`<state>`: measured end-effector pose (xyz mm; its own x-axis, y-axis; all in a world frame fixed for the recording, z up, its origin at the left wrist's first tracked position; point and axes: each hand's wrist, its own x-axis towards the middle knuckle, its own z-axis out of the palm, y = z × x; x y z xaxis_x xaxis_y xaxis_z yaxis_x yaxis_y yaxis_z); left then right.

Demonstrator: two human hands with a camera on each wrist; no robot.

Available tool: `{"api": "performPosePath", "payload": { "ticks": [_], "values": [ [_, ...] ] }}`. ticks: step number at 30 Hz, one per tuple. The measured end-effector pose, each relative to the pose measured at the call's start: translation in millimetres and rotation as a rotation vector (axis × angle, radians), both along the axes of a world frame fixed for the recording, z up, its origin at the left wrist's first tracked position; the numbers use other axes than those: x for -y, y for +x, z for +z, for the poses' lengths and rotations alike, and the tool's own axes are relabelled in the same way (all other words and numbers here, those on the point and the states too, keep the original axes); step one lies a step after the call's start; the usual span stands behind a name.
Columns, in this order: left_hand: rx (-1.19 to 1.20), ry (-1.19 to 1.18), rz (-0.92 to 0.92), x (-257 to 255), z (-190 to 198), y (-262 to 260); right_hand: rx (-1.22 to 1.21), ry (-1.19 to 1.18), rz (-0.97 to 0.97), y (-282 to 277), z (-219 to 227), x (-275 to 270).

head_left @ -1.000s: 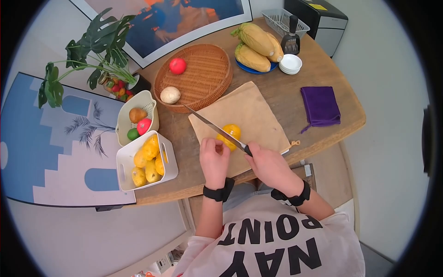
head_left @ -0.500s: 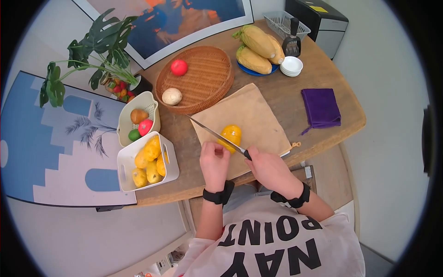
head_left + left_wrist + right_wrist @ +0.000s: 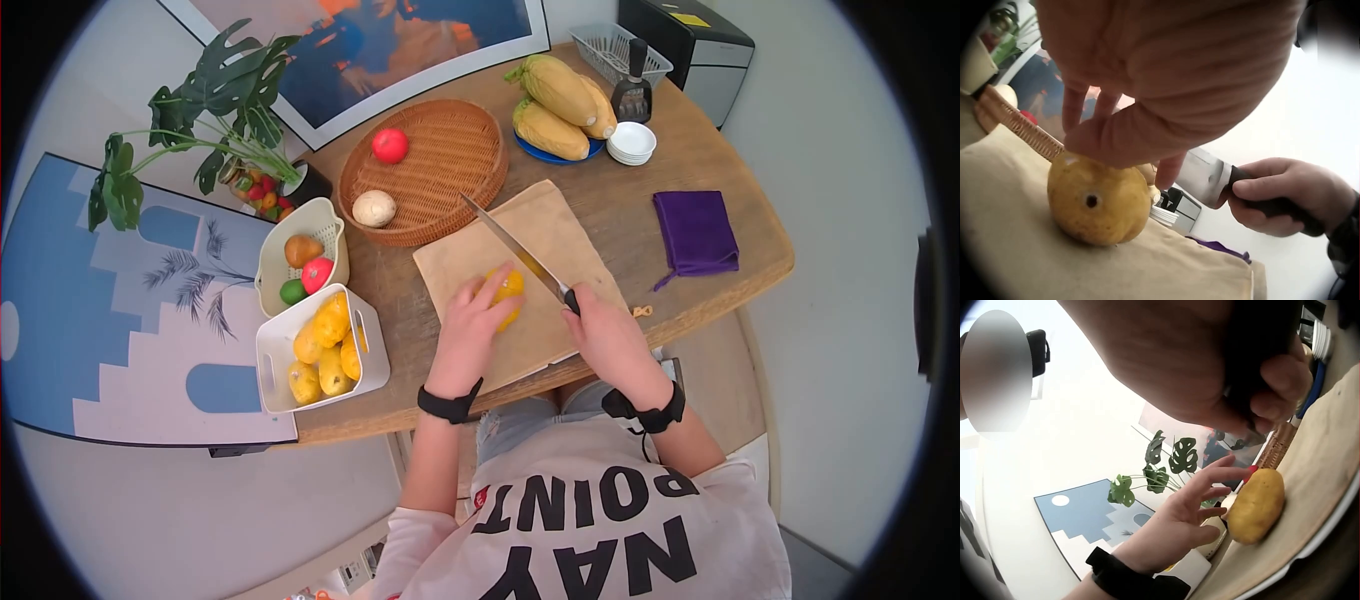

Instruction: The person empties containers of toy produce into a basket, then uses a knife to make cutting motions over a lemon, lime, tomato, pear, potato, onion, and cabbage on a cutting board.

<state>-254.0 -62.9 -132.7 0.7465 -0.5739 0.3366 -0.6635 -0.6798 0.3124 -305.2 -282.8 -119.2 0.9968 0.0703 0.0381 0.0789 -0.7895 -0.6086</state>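
Note:
A yellow potato point(image 3: 508, 290) lies on the beige cloth point(image 3: 555, 225) near the table's front edge. In the left wrist view its rounded end, with a small dark hole point(image 3: 1092, 200), faces the camera. My left hand point(image 3: 470, 325) is at the potato's left side, its fingers spread and reaching over it. From the right wrist view, the left hand point(image 3: 1172, 522) shows fairly straight fingers close beside the potato point(image 3: 1257, 506). My right hand point(image 3: 612, 335) grips the black handle of a long knife point(image 3: 520, 250). The blade is raised to the potato's right, pointing away toward the wicker tray.
Behind the cloth is a round wicker tray point(image 3: 440, 150) with a red ball-shaped item and a pale one. A white basket point(image 3: 375, 372) of potatoes and a cream basket point(image 3: 338, 250) stand left. Corn point(image 3: 550, 90), white bowls point(image 3: 631, 140) and a purple cloth point(image 3: 697, 232) lie right.
The knife has moved from over the potato to its right, with its blade raised. My left hand has gone from curled fingers in front to spread fingers over the potato.

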Motion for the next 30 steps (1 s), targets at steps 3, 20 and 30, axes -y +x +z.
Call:
{"api": "performPosePath", "payload": {
  "ticks": [3, 20, 30],
  "values": [
    [-0.215, 0.141, 0.069, 5.3, 16.0, 5.7, -0.059, -0.06, -0.001, 0.0, -15.2, 7.5],
    [-0.035, -0.082, 0.535, 17.2, 6.8, -3.7, -0.015, 0.078, 0.003, -1.5, -3.8, -13.5],
    [-0.035, -0.167, 0.573, 7.3, -3.5, -0.4, -0.027, 0.127, 0.067, 4.8, -16.2, -22.9]
  ]
}}
